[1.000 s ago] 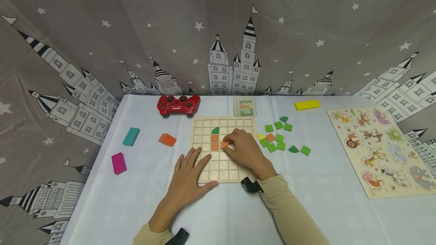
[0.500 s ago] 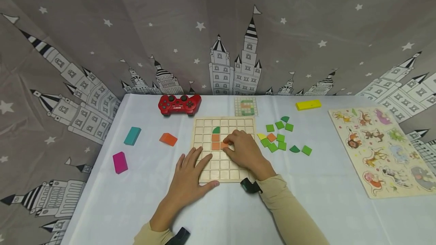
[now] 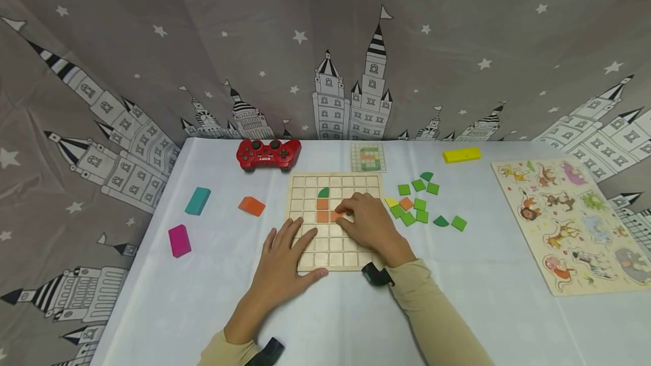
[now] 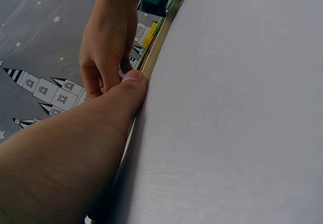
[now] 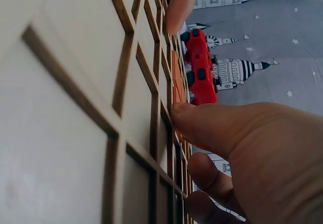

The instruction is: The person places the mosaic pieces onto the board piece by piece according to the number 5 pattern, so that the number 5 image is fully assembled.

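In the head view my right hand point(image 3: 370, 222) pinches an orange square tile point(image 3: 334, 216) with thumb and fingertips over a cell of the wooden grid board point(image 3: 307, 181). Part of that tile is hidden under the fingers. Just left of it lies another orange square tile, with a third above and a green quarter-round tile point(image 3: 323, 192) on top of the column. My left hand point(image 3: 282, 261) rests on the board's lower left edge, fingers spread. The right wrist view has my right thumb point(image 5: 202, 123) right at the orange tiles point(image 5: 176, 75), close over the board.
Several green tiles point(image 3: 408, 218), with an orange and a yellow one, lie right of the board. A pattern card point(image 3: 368, 157) and a red game controller point(image 3: 268, 155) stand behind. Coloured blocks point(image 3: 251, 206) lie left; an animal puzzle point(image 3: 574, 225) is at far right.
The orange tile in my right hand has settled flatter in the cell beside the other orange tile. My left hand stays in place on the board.
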`<state>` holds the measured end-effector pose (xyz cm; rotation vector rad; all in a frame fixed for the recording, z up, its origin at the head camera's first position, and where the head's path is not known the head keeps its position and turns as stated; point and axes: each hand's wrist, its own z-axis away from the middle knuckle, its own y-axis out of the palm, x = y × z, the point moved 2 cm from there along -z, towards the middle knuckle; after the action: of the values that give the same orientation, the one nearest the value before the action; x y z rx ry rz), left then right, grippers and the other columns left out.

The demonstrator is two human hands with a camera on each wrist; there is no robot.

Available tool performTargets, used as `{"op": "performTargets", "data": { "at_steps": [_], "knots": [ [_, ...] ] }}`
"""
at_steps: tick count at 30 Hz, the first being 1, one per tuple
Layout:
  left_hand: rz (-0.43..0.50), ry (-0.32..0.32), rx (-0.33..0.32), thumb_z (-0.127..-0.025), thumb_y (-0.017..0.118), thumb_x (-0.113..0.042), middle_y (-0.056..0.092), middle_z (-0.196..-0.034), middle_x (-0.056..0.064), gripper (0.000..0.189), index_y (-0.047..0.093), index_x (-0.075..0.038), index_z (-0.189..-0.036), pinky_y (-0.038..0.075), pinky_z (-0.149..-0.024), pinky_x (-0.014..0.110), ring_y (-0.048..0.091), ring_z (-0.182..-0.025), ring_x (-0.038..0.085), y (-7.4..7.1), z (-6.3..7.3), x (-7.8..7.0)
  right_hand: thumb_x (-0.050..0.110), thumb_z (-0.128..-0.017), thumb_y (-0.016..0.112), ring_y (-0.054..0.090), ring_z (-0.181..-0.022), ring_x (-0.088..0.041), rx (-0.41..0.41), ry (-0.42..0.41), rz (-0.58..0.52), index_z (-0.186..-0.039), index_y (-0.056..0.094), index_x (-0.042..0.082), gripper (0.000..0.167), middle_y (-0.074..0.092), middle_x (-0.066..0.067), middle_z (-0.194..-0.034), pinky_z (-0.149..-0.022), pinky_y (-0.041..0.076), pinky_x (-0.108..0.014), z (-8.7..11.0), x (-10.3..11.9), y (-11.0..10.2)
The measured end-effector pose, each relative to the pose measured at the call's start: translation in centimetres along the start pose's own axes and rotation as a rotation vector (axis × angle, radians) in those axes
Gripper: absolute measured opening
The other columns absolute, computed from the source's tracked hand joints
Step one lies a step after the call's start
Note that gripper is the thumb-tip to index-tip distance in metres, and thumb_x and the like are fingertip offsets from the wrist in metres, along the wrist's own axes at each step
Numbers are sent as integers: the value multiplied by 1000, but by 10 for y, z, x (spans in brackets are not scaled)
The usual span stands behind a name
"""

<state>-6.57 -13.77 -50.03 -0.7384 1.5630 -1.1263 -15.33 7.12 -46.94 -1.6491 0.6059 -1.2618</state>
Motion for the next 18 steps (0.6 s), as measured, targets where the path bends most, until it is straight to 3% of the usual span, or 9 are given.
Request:
{"op": "performTargets", "data": {
  "at_steps": [6,13,18],
  "knots": [
    [9,3,-11,-83,65,-73,30,-167,10,86,46,-27,-153,14,-127,60,22,-157,33,-1,0,-1,33,-92,76,51,-80,-13,-2,15,-1,-105,79,21,17,60,5,-85,-73,45,-29,0,-2,-1],
    [12,23,-59,-81,70,-70,35,-164,13,85,50,-24,-151,17,-124,63,27,-155,36,-2,1,-2,32,-93,75,50,-81,-13,9,37,-5,-106,78,21,17,60,5,-85,-75,45,-30,1,-5,-3],
    [16,12,-48,-81,70,-70,34,-165,12,86,50,-25,-151,16,-125,62,25,-155,35,-2,1,-2,32,-93,74,49,-82,-15,5,32,-1,-105,77,19,18,58,4,-85,-76,42,-32,6,-15,-9]
  ]
}}
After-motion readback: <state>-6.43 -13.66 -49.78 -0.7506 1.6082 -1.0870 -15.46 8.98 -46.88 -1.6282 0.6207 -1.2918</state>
